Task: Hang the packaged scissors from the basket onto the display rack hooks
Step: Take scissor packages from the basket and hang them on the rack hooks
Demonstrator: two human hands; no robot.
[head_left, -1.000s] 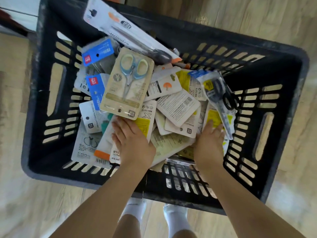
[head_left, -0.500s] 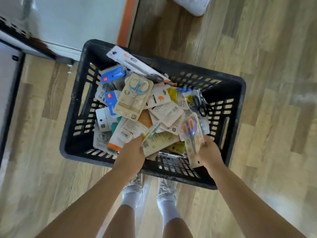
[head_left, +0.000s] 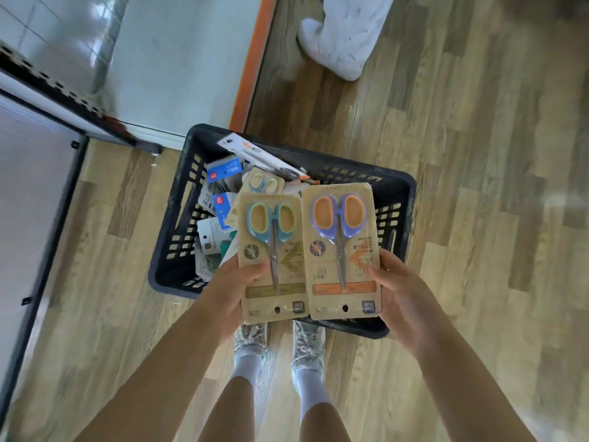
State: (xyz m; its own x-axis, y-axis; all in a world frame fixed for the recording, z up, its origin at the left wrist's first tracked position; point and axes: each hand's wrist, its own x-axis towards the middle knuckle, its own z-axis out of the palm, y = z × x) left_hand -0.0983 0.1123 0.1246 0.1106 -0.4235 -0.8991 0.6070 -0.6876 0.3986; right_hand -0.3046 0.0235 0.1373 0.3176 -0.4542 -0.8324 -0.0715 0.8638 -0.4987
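Observation:
A black slotted basket point(head_left: 395, 199) stands on the wooden floor, full of several packaged scissors point(head_left: 220, 199). Above it I hold two tan card packs side by side, their hang holes toward me. My left hand point(head_left: 236, 291) grips the pack of teal-handled scissors point(head_left: 271, 247) by its left edge. My right hand point(head_left: 404, 298) grips the pack of purple-and-orange-handled scissors point(head_left: 341, 244) by its right edge. No hooks are in view.
A white display unit point(head_left: 178, 59) with an orange edge strip point(head_left: 255, 59) rises behind the basket, and a dark-framed panel point(head_left: 35, 199) lies at the left. A white bag point(head_left: 344, 33) lies on the floor at the top. My feet point(head_left: 280, 342) stand just behind the basket.
Both hands have come up out of the basket, each lifting one tan pack. The view has pulled back from the basket, which now looks smaller and farther below.

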